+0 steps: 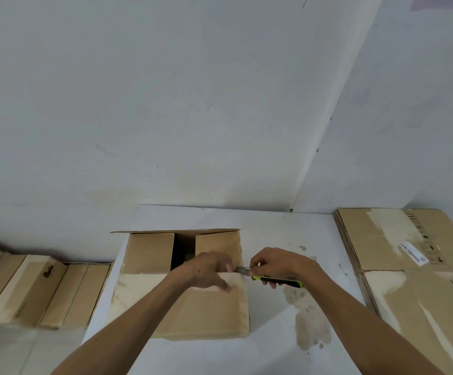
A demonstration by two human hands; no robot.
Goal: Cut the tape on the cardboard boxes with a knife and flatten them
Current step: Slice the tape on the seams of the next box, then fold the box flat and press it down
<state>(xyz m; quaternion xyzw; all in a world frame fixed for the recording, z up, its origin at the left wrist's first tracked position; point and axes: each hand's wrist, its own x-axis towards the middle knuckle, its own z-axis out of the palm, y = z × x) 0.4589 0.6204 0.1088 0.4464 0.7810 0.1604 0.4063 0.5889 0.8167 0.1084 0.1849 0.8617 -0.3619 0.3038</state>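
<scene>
Two forearms reach over the counter (274, 355): left hand (206, 272) pressing spread fingers on the box (209, 312), right hand (274, 263) gripping the knife (271, 277) just beside, mid-cut, needing a steady draw along the tape (144, 288).

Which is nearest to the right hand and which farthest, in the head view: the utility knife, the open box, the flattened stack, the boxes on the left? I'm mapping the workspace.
From the right hand:
1. Utility knife, held in it.
2. Open box, just left, at the blade.
3. Flattened stack, at the right.
4. Boxes on the left, at the far left.
</scene>
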